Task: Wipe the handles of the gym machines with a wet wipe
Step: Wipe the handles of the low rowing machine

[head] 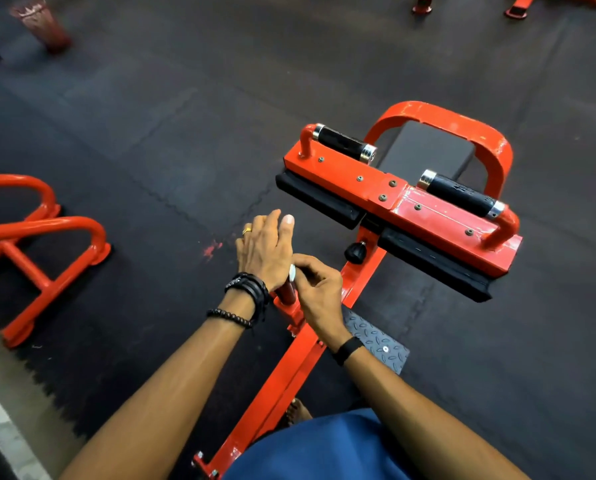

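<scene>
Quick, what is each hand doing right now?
Left hand: open, fingers straight, holding nothing.
Right hand: fingers curled, pinching a small white wipe against a dark red post.

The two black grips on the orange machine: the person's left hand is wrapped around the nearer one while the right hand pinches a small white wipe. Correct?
Not quite. In the head view the left hand is not on either of the black grips; it hovers with straight fingers beside the right hand, well short of them. The right hand does pinch the small white wipe.
</scene>
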A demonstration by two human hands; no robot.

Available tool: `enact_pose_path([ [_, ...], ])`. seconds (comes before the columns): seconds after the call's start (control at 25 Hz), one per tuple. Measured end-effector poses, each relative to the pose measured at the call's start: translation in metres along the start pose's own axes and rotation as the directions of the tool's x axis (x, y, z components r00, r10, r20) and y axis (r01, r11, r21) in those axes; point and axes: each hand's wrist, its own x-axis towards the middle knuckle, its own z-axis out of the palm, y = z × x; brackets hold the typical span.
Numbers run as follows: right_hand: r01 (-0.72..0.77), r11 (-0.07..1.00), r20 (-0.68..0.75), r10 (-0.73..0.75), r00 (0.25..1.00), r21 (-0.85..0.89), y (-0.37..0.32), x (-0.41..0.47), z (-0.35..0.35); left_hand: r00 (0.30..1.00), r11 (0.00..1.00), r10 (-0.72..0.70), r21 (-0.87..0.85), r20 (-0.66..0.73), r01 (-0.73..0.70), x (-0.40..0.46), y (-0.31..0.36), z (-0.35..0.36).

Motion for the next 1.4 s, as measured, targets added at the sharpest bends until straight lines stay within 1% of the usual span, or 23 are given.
enact_pose_path([
  [0.04, 0.022, 0.999, 0.010, -0.022, 1.000, -0.028, 0.007, 0.000, 0.000, 1.000, 1.000, -0.007, 0.008, 0.002, 0.007, 0.000, 0.000, 0.000],
  [0.08, 0.008, 0.996, 0.019, -0.006, 1.000, -0.085, 0.019, 0.000, -0.001, 1.000, 1.000, -0.012, 0.019, 0.008, 0.012, 0.001, 0.001, 0.000],
  [0.12, -0.043, 0.987, 0.036, 0.049, 0.998, -0.155, 0.036, 0.001, -0.002, 1.000, 0.999, -0.018, 0.030, 0.011, 0.018, 0.001, 0.002, 0.000],
  [0.2, -0.168, 0.945, 0.107, 0.204, 0.973, -0.280, 0.062, 0.008, -0.005, 1.000, 0.999, -0.028, 0.046, 0.011, 0.028, 0.000, 0.002, -0.002],
  [0.24, -0.188, 0.924, 0.158, 0.251, 0.955, -0.334, 0.068, 0.015, -0.007, 0.999, 0.998, -0.036, 0.052, 0.007, 0.036, 0.000, 0.002, -0.002],
  [0.32, -0.127, 0.915, 0.270, 0.242, 0.932, -0.382, 0.058, 0.032, -0.009, 0.998, 0.996, -0.058, 0.068, 0.002, 0.058, 0.000, 0.001, -0.002],
  [0.36, -0.088, 0.933, 0.325, 0.208, 0.923, -0.348, 0.048, 0.039, -0.010, 0.997, 0.995, -0.073, 0.071, 0.004, 0.073, 0.000, 0.000, -0.002],
  [0.44, -0.042, 0.981, 0.395, 0.114, 0.912, -0.187, 0.026, 0.046, -0.011, 0.994, 0.991, -0.110, 0.072, -0.002, 0.110, 0.000, 0.001, -0.002],
  [0.52, -0.056, 0.995, 0.393, 0.084, 0.916, -0.083, 0.019, 0.043, -0.010, 0.990, 0.987, -0.142, 0.076, -0.015, 0.143, 0.000, 0.001, -0.001],
  [0.56, -0.064, 0.993, 0.390, 0.100, 0.915, -0.104, 0.024, 0.040, -0.010, 0.987, 0.984, -0.160, 0.076, -0.026, 0.162, -0.001, 0.001, -0.001],
  [0.64, -0.073, 0.968, 0.416, 0.170, 0.894, -0.238, 0.043, 0.041, -0.012, 0.979, 0.976, -0.199, 0.079, -0.053, 0.203, 0.000, 0.002, -0.001],
  [0.72, -0.064, 0.920, 0.461, 0.253, 0.850, -0.387, 0.056, 0.052, -0.018, 0.966, 0.964, -0.243, 0.092, -0.089, 0.251, -0.001, 0.002, -0.001],
  [0.8, -0.036, 0.897, 0.512, 0.284, 0.811, -0.441, 0.047, 0.062, -0.020, 0.945, 0.949, -0.294, 0.074, -0.142, 0.306, -0.004, 0.003, 0.001],
  [0.84, -0.022, 0.905, 0.531, 0.268, 0.804, -0.425, 0.036, 0.065, -0.021, 0.934, 0.943, -0.313, 0.056, -0.174, 0.327, -0.005, 0.003, 0.002],
  [0.92, -0.062, 0.953, 0.574, 0.231, 0.786, -0.298, 0.004, 0.065, -0.024, 0.900, 0.929, -0.351, 0.024, -0.259, 0.369, -0.007, 0.004, 0.004],
  [0.96, -0.117, 0.969, 0.607, 0.229, 0.761, -0.218, -0.013, 0.065, -0.028, 0.877, 0.920, -0.374, -0.001, -0.303, 0.392, -0.009, 0.005, 0.006],
  [1.04, -0.231, 0.964, 0.692, 0.258, 0.674, -0.135, -0.044, 0.068, -0.045, 0.837, 0.912, -0.393, -0.049, -0.382, 0.406, -0.018, 0.013, 0.010],
  [1.08, -0.273, 0.953, 0.733, 0.279, 0.621, -0.132, -0.058, 0.072, -0.057, 0.824, 0.917, -0.382, -0.060, -0.419, 0.395, -0.025, 0.019, 0.015],
  [1.12, -0.304, 0.943, 0.756, 0.298, 0.583, -0.137, -0.069, 0.077, -0.072, 0.812, 0.923, -0.364, -0.059, -0.457, 0.380, -0.035, 0.025, 0.022],
  [1.16, -0.327, 0.934, 0.757, 0.315, 0.572, -0.142, -0.077, 0.082, -0.086, 0.800, 0.928, -0.348, -0.060, -0.488, 0.368, -0.043, 0.030, 0.031],
  [1.28, -0.338, 0.926, 0.730, 0.346, 0.590, -0.166, -0.088, 0.096, -0.126, 0.762, 0.922, -0.377, -0.135, -0.527, 0.363, -0.075, 0.047, 0.052],
  [1.36, -0.294, 0.935, 0.759, 0.335, 0.558, -0.196, -0.095, 0.100, -0.142, 0.717, 0.918, -0.388, -0.168, -0.579, 0.361, -0.096, 0.062, 0.067],
  [1.4, -0.250, 0.945, 0.779, 0.317, 0.541, -0.211, -0.102, 0.098, -0.149, 0.689, 0.919, -0.383, -0.174, -0.615, 0.355, -0.105, 0.071, 0.074],
])
